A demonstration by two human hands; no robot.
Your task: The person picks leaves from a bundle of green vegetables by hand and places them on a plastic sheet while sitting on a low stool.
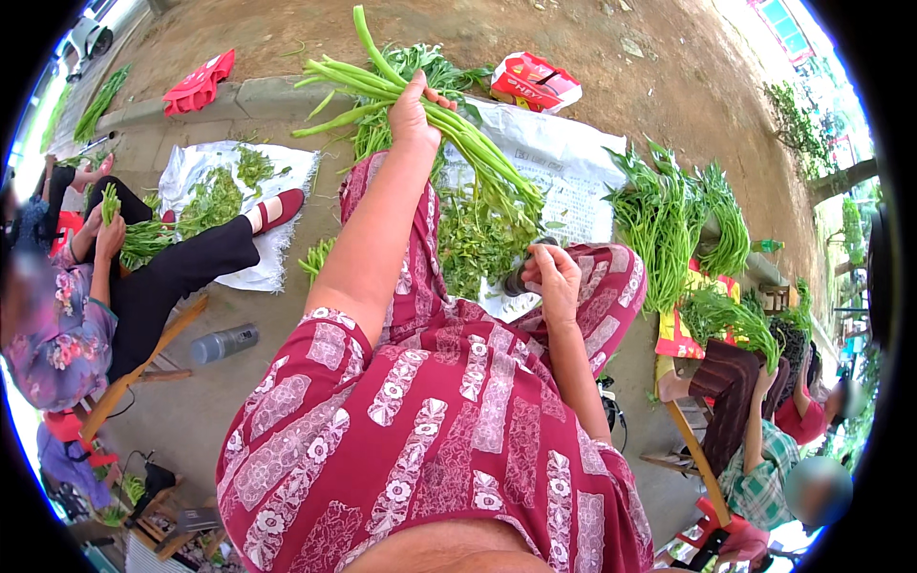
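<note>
Maroon patterned clothing (420,420) lies nearest the camera, its legs spread to either side of a white sheet (573,143) on the ground. Reaching forward, the left hand (417,113) is closed around the middle of a bundle of long green stems (482,158), held slantwise with the bare ends fanning out leftward and the leafy ends drooping over the sheet's middle. Near the sheet's close edge, the right hand (554,282) has its fingers drawn narrow; whether they pinch anything, I cannot tell. Loose leaves (468,253) cover the sheet's near left part, and a larger heap of greens (664,224) overlaps its right edge. Should the left hand slacken, I judge that outer stems could slip free, since they already splay unevenly; too tight a squeeze might bruise or snap them. The drooping tips could tangle with the loose leaves if lowered, and a shifting right knee might drag the sheet's near edge and scatter what lies there.
</note>
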